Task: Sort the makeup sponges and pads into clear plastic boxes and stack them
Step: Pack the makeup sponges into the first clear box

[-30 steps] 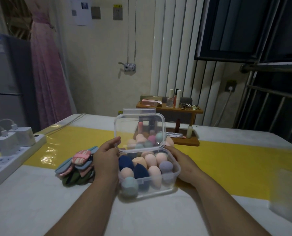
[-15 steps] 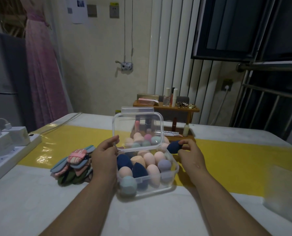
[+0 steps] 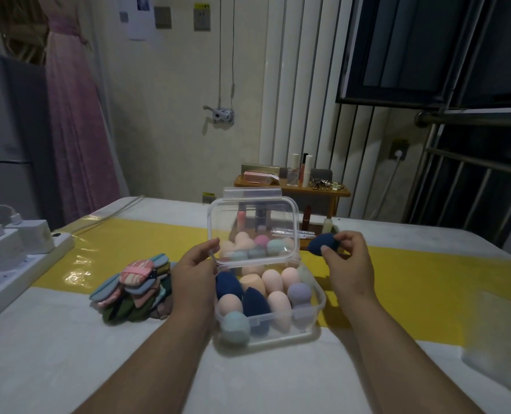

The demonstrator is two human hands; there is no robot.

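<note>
A clear plastic box [image 3: 318, 306] stands on the table in front of me, filled with several egg-shaped makeup sponges in pink, peach, navy, teal and lilac. Its hinged lid [image 3: 252, 228] stands upright, and more sponges show through it behind the box. My left hand [image 3: 194, 279] holds the box's left side, fingers curled at the lid's lower left corner. My right hand [image 3: 348, 264] pinches a navy sponge [image 3: 322, 243] just right of the lid, above the box's far right corner. A pile of flat makeup pads [image 3: 134, 288] lies left of the box.
A white power strip [image 3: 18, 264] with plugged chargers lies at the table's left edge. A small wooden shelf [image 3: 293, 189] with cosmetics stands behind the box. A yellow strip [image 3: 427, 282] crosses the table. Something pale and blurred [image 3: 499, 354] lies at the right edge.
My right hand left the box's right side, picked up a navy sponge from behind the box and lifted it up beside the lid. My left hand stayed on the box.
</note>
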